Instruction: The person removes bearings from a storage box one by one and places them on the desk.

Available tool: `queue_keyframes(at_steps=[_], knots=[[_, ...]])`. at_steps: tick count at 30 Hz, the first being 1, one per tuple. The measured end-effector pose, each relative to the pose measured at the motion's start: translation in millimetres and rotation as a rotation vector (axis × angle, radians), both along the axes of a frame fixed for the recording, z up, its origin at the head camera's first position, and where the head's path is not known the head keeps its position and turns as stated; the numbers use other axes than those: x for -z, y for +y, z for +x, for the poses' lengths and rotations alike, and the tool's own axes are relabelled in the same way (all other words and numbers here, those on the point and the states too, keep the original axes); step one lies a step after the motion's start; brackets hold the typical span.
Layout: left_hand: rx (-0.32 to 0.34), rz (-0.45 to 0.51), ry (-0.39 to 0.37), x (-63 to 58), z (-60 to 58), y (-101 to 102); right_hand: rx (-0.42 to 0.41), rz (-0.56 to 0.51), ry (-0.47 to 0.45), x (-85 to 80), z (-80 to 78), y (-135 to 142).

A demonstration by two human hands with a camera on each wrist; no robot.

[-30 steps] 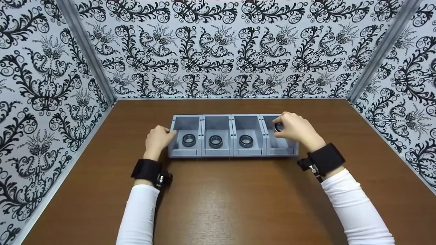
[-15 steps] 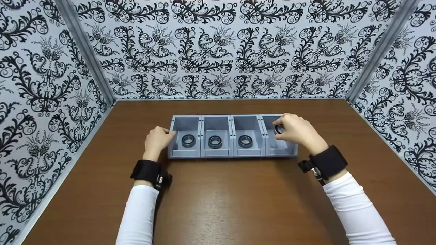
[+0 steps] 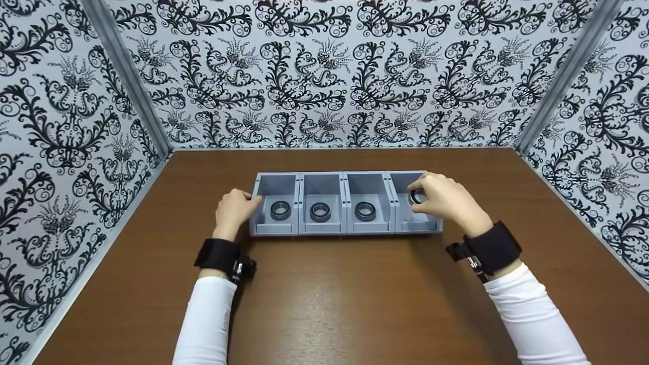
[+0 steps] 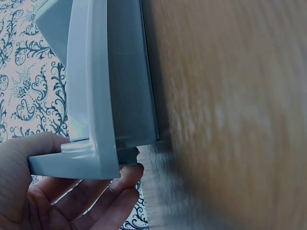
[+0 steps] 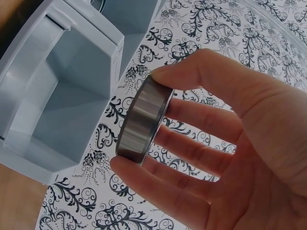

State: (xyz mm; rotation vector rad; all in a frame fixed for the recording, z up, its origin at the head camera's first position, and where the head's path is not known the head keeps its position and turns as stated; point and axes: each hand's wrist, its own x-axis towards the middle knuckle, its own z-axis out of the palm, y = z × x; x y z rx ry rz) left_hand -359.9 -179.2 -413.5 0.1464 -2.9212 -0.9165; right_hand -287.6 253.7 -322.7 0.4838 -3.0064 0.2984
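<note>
My right hand [image 3: 450, 202] pinches a ball bearing [image 5: 145, 120], a steel ring with dark edges, between thumb and fingertips. In the right wrist view the ring is tilted and held beside the mouth of the rightmost grey bin [image 5: 72, 103]; in the head view it overlaps that bin. Three more bearings lie flat, one each in the left bin [image 3: 280, 210], the second bin [image 3: 320, 212] and the third bin [image 3: 365, 211]. My left hand [image 3: 234, 212] grips the outer side wall of the leftmost bin [image 4: 91, 96], thumb on one side and fingers curled on the other.
The grey plastic bins stand joined in one row on a brown wooden table [image 3: 324, 294]. Patterned black-and-white wall panels [image 3: 324, 76] enclose the back and both sides. Grey metal posts [image 3: 137, 76] stand at the corners.
My right hand has shifted slightly right and nearer to me, the bearing still pinched in it. The left hand, the bins and the other bearings stay in place.
</note>
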Motion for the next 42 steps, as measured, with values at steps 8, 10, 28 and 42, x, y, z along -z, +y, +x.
queue_keyframes(at_steps=[8,10,28,42], knots=[[0.008,0.015,0.02,1.7,0.6,-0.6,0.003,0.003,0.003,1.4,5.0,0.3],[0.011,0.015,0.017,1.4,0.8,-1.0,0.0,0.003,0.006,1.3,6.1,0.0],[0.002,0.019,0.012,0.4,1.0,-0.5,-0.027,0.007,0.01,-1.4,22.4,0.5],[0.004,0.007,0.021,2.9,-1.9,-1.1,-0.051,-0.004,0.039,-3.0,35.7,1.0]])
